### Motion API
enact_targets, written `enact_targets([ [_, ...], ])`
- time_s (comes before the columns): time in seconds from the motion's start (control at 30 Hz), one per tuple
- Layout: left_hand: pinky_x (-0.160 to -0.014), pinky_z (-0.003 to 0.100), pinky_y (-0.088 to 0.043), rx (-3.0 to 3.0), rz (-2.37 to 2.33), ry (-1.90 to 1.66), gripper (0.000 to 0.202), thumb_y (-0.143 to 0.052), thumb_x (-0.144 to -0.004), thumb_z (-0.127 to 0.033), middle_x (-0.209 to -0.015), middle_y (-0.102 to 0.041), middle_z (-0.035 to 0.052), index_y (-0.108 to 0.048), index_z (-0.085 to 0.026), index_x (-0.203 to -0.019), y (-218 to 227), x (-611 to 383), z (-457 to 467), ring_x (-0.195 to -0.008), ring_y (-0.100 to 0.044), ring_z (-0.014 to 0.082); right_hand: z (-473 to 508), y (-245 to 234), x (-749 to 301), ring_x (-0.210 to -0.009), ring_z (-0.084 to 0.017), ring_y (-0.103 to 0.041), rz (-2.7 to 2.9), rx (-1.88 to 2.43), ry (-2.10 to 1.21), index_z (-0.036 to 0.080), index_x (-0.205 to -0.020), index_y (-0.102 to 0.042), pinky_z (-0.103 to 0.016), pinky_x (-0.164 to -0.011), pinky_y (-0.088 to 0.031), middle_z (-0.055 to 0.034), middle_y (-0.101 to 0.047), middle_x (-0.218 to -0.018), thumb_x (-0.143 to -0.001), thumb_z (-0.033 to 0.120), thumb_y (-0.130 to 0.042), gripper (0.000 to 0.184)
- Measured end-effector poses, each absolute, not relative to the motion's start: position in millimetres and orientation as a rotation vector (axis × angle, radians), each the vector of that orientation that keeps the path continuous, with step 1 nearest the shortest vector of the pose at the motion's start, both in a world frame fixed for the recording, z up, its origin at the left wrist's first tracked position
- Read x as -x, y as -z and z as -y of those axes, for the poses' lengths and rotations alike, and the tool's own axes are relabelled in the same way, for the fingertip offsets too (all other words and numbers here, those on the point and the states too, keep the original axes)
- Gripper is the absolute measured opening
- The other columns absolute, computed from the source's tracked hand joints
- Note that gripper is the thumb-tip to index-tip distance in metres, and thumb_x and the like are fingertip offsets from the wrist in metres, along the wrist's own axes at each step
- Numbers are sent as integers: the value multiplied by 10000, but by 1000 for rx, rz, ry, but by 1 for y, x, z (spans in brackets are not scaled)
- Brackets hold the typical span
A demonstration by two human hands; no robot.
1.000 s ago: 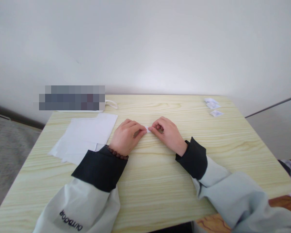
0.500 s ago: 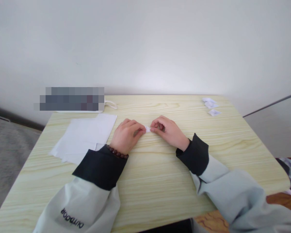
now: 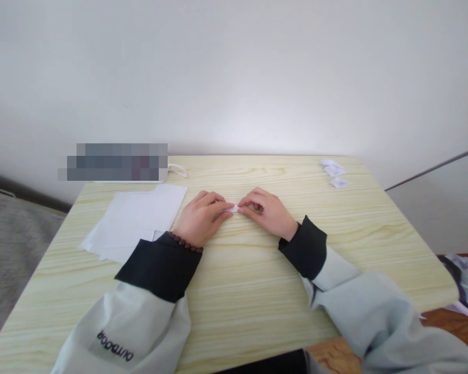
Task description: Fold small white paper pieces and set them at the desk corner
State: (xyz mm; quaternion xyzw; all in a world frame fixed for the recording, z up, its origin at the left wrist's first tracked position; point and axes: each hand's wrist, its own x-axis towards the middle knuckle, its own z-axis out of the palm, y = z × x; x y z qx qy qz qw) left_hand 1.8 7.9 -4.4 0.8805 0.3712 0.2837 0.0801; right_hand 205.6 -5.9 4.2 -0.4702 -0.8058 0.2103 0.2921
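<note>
Both of my hands rest on the pale wooden table (image 3: 257, 291), meeting near its middle. My left hand (image 3: 200, 218) and my right hand (image 3: 265, 212) each pinch an end of a small white folded paper piece (image 3: 235, 208), which is mostly hidden between the fingertips. A bead bracelet circles my left wrist. The fingers of both hands are curled and pressed together on the paper.
A loose stack of white paper sheets (image 3: 136, 218) lies left of my hands. Three small folded paper pieces (image 3: 334, 171) sit at the far right corner. A white cord (image 3: 178, 169) lies at the back left. A wall stands behind the table.
My hands have stayed together on the small paper piece, with only slight finger shifts. The view has drifted a little.
</note>
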Motion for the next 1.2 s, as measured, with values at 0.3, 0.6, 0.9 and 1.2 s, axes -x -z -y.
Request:
enact_targets([
  [0.3,-737,295,-510,-2769,-1034,-963,190,-489,-886,-226,-858,-666,62,-668,-164,-904,2,-3,-7,-813,-591,171,11,-1,-203,-753,-119,-567,2217,1208,-378,192,-953,-634,-234,-686,-438,-36,-625,-902,-903,315,-496,191],
  [0.6,-710,304,-518,-2730,-919,-1087,96,-560,-813,-208,-788,-669,47,-652,-184,-810,-9,-7,-4,-770,-589,165,26,-4,-202,-730,-129,-614,2264,1261,-194,205,-976,-666,-234,-670,-439,-27,-683,-833,-932,310,-441,252],
  [0.9,-674,280,-504,-2676,-828,-1171,72,-582,-795,-160,-745,-663,39,-645,-180,-766,-13,-12,3,-727,-567,149,34,-4,-202,-603,-101,-587,2209,1243,-174,184,-961,-656,-222,-576,-421,-23,-688,-812,-922,317,-462,239],
  [1.2,-686,295,-509,-2588,-840,-1218,45,-627,-769,-163,-770,-654,53,-642,-159,-811,-12,-8,0,-745,-583,157,33,-2,-205,-666,-105,-634,2170,1162,-97,200,-904,-655,-217,-581,-414,-3,-706,-801,-919,290,-479,198],
])
